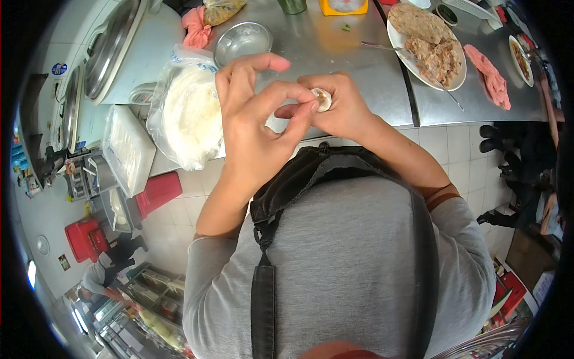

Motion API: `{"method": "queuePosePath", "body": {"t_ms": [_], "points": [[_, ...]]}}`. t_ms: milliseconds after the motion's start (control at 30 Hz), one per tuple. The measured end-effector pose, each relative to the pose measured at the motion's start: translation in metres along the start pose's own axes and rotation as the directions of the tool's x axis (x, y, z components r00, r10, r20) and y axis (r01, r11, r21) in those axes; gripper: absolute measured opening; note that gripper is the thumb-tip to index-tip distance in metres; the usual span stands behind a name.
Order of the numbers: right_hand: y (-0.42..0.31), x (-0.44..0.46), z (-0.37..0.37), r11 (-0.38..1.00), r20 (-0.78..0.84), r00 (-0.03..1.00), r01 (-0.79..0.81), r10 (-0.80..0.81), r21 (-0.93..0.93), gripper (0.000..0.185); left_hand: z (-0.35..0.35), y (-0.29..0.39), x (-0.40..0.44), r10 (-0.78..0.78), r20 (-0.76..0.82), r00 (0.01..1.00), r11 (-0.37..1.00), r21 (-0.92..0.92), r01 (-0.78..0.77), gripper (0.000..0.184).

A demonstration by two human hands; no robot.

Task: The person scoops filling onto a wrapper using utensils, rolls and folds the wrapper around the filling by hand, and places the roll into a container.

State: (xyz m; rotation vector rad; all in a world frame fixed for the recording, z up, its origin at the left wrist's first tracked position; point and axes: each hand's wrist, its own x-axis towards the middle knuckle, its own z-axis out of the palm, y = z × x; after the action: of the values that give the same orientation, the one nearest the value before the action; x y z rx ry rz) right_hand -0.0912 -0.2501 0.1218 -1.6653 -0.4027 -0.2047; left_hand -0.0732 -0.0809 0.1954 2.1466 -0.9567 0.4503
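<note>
A small dumpling with a white wrapper and brownish filling showing at its open top is held up over the near edge of the steel table. My right hand is closed around it, with the fingers curled behind and beneath. The thumb and index finger of my left hand pinch the wrapper's left edge, while its other fingers are lifted apart. Left of my left hand lies a clear plastic bag of white, floury dough or wrappers, partly hidden by that hand.
A metal bowl and a pink cloth sit at the back left. On the right, a white plate holds meat filling, a flat round cake and utensils, beside another pink cloth. A yellow scale stands behind. Other people are at both sides.
</note>
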Motion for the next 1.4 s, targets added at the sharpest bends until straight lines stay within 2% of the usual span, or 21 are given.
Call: {"method": "queuePosePath", "body": {"t_ms": [67, 100, 133, 167, 267, 300, 333, 367, 433, 600, 667, 733, 800, 867, 1000, 1167, 1233, 1300, 1333, 1367, 1400], "points": [[-0.003, -0.001, 0.0, 0.999, 0.012, 0.999, -0.047, 0.047, 0.014, 0.008, -0.002, -0.001, 0.001, -0.012, 0.024, 1.0, 1.0, -0.009, 0.012, 0.018], [-0.003, -0.001, 0.001, 0.999, 0.011, 0.999, -0.048, 0.048, 0.014, 0.008, -0.003, -0.001, 0.002, -0.082, 0.037, 0.996, 0.993, -0.085, 0.085, 0.018], [-0.004, -0.001, 0.001, 1.0, -0.018, 1.0, -0.022, 0.022, 0.003, 0.016, -0.003, -0.001, 0.002, -0.151, 0.055, 0.987, 0.974, -0.16, 0.158, 0.019], [-0.004, 0.0, 0.002, 1.0, -0.049, 0.999, 0.003, -0.003, -0.01, 0.024, -0.002, -0.002, 0.001, -0.148, 0.059, 0.987, 0.975, -0.161, 0.156, 0.019], [-0.008, 0.001, 0.004, 0.999, -0.08, 0.996, 0.043, -0.04, 0.033, 0.021, 0.001, -0.001, -0.001, -0.067, 0.067, 0.995, 0.986, -0.146, 0.076, 0.018], [-0.009, 0.0, 0.001, 0.999, -0.084, 0.996, 0.041, -0.038, 0.031, 0.021, 0.0, 0.001, -0.001, 0.003, 0.042, 0.999, 0.997, -0.077, 0.001, 0.017], [-0.009, 0.0, -0.004, 0.997, -0.029, 1.0, 0.005, -0.008, -0.072, 0.021, -0.001, 0.002, -0.002, 0.072, 0.02, 0.997, 0.997, -0.003, -0.072, 0.016], [-0.009, 0.001, -0.008, 0.984, 0.025, 0.999, -0.022, 0.027, -0.174, 0.02, -0.002, 0.005, -0.003, 0.071, 0.018, 0.997, 0.997, -0.003, -0.071, 0.016], [-0.006, 0.001, -0.013, 0.987, 0.071, 0.997, -0.011, 0.023, -0.159, 0.021, -0.005, 0.01, -0.001, 0.151, 0.073, 0.986, 0.988, 0.012, -0.153, 0.019], [-0.011, 0.0, -0.009, 0.998, 0.221, 0.975, 0.012, 0.0, -0.054, 0.023, -0.023, -0.002, 0.017, 0.204, 0.253, 0.946, 0.979, -0.063, -0.194, 0.023], [-0.011, 0.002, -0.01, 0.993, 0.348, 0.931, -0.082, 0.107, -0.086, 0.031, -0.023, -0.004, 0.026, 0.21, 0.298, 0.931, 0.977, -0.112, -0.184, 0.024], [-0.003, 0.002, -0.005, 0.997, 0.355, 0.934, -0.029, 0.052, -0.07, 0.035, -0.023, -0.004, 0.031, 0.173, 0.36, 0.917, 0.977, -0.182, -0.113, 0.024], [-0.001, 0.001, -0.002, 0.998, 0.356, 0.935, 0.018, 0.003, -0.055, 0.04, -0.026, -0.003, 0.036, 0.224, 0.375, 0.9, 0.97, -0.179, -0.167, 0.024], [-0.003, 0.001, -0.003, 0.999, 0.382, 0.923, -0.039, 0.035, 0.004, 0.042, -0.027, -0.003, 0.039, 0.277, 0.39, 0.878, 0.958, -0.181, -0.222, 0.025], [-0.009, 0.002, -0.009, 0.988, 0.451, 0.88, -0.151, 0.15, -0.034, 0.042, -0.03, -0.006, 0.037, 0.304, 0.413, 0.859, 0.953, -0.15, -0.264, 0.023], [-0.005, 0.001, -0.009, 0.973, 0.474, 0.866, -0.217, 0.157, 0.073, 0.043, -0.034, -0.011, 0.034, 0.39, 0.425, 0.817, 0.919, -0.125, -0.374, 0.021], [-0.004, 0.003, -0.012, 0.975, 0.471, 0.867, -0.214, 0.16, 0.062, 0.043, -0.039, -0.008, 0.031, 0.39, 0.459, 0.799, 0.886, 0.049, -0.46, 0.022], [-0.005, 0.005, -0.014, 0.978, 0.467, 0.869, -0.204, 0.166, 0.033, 0.042, -0.037, -0.008, 0.025, 0.412, 0.44, 0.798, 0.856, 0.113, -0.504, 0.022], [-0.005, 0.006, -0.014, 0.976, 0.44, 0.886, -0.201, 0.143, 0.087, 0.041, -0.036, -0.008, 0.023, 0.434, 0.423, 0.795, 0.821, 0.179, -0.543, 0.022], [-0.005, 0.007, -0.014, 0.971, 0.413, 0.902, -0.196, 0.122, 0.14, 0.041, -0.037, -0.009, 0.025, 0.431, 0.421, 0.798, 0.822, 0.182, -0.54, 0.022], [-0.008, 0.009, -0.016, 0.971, 0.415, 0.901, -0.195, 0.122, 0.139, 0.041, -0.039, -0.01, 0.028, 0.404, 0.394, 0.826, 0.878, 0.087, -0.471, 0.023]]}}
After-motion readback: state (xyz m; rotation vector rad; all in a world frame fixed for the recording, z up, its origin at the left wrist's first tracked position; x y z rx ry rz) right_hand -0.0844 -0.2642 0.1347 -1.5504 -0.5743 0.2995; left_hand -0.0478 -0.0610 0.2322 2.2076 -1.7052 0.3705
